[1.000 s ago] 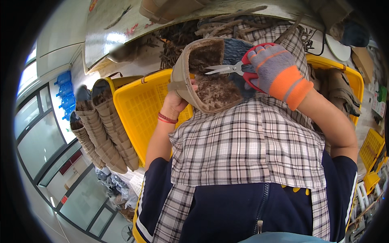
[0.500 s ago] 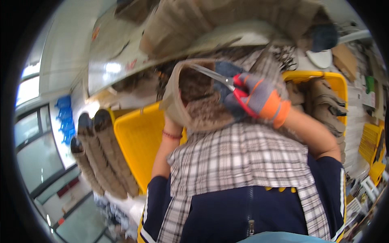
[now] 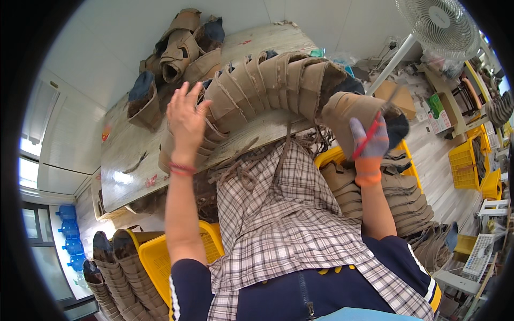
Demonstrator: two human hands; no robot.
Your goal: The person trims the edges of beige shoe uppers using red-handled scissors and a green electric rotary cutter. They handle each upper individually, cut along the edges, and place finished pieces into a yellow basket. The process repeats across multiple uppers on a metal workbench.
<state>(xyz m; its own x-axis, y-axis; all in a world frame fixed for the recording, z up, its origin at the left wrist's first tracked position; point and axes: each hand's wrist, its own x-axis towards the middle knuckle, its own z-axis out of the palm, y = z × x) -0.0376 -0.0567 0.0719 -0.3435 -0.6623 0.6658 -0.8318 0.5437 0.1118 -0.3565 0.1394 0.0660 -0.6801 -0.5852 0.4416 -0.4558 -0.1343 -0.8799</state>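
Observation:
My bare left hand [image 3: 186, 115], fingers spread, is in front of the left part of a curved row of nested brown boot uppers [image 3: 262, 85] on the table; whether it touches them I cannot tell. In my right hand [image 3: 370, 142], gloved in grey and orange, are red-handled scissors [image 3: 367, 138], their blades pointing up and blurred. The same hand is at a brown boot upper [image 3: 345, 115] with a dark blue end, held off the right end of the row. Part of that upper is hidden behind the glove.
A pile of uppers [image 3: 179, 53] lies at the back left of the table [image 3: 126, 184]. Yellow baskets [image 3: 166, 267] stand on both sides of me, with stacked uppers [image 3: 399, 198] at the right one. Farther right are a white fan [image 3: 439, 18] and a cardboard box [image 3: 396, 99].
The upper moved from in front of my chest to the right with my right hand. My left hand came away from it and went to the row. The scissors are no longer inside the upper.

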